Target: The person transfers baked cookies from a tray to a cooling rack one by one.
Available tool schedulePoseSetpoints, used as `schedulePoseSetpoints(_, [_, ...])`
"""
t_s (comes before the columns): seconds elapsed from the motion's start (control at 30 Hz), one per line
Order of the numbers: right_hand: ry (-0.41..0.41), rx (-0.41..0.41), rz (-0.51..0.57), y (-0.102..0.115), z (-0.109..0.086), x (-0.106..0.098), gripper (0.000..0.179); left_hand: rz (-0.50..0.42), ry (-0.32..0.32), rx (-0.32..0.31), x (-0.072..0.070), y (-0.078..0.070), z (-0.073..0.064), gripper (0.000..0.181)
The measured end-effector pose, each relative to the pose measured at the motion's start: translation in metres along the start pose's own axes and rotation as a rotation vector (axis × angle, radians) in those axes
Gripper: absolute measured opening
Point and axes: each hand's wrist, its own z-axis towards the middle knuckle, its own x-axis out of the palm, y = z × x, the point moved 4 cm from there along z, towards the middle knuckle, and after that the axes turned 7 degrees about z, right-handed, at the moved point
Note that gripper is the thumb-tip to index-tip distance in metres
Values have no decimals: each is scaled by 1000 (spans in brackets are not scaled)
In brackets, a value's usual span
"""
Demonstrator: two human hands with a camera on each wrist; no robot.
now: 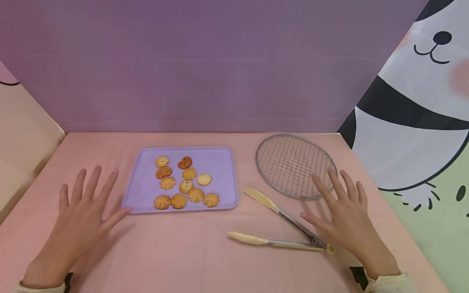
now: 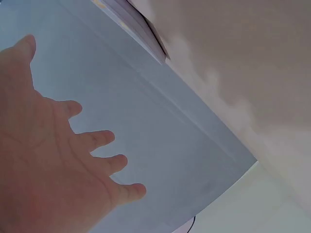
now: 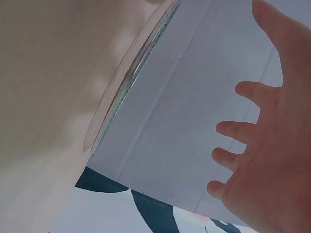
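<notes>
My left hand [image 1: 82, 219] is spread with straight fingers over the table, its thumb by the near left corner of a purple tray [image 1: 223, 162]. Several cookies lie on that tray, among them a pretzel [image 1: 185, 162], a round plain cookie [image 1: 204, 179] and a flower-shaped cookie [image 1: 196, 195]. On the other side, my right hand [image 1: 348, 219] is spread too, holding nothing. Its fingertips overlap the near edge of a round wire rack [image 1: 289, 162] in the head view. Left of this hand, tongs [image 1: 293, 221] with cream tips lie spread apart. Both wrist views show the fingers extended.
A pink cloth covers the table [image 1: 176, 252]. Behind it stands a purple wall panel [image 1: 205, 69]. A panda-patterned panel [image 1: 414, 101] borders the right side, and a cream panel [image 1: 25, 134] borders the left.
</notes>
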Motion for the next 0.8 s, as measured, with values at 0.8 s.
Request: schedulePoseSetpoints(0.8, [322,1,190,47,-6,19,95,-218,212,-29,4,-9,7,71])
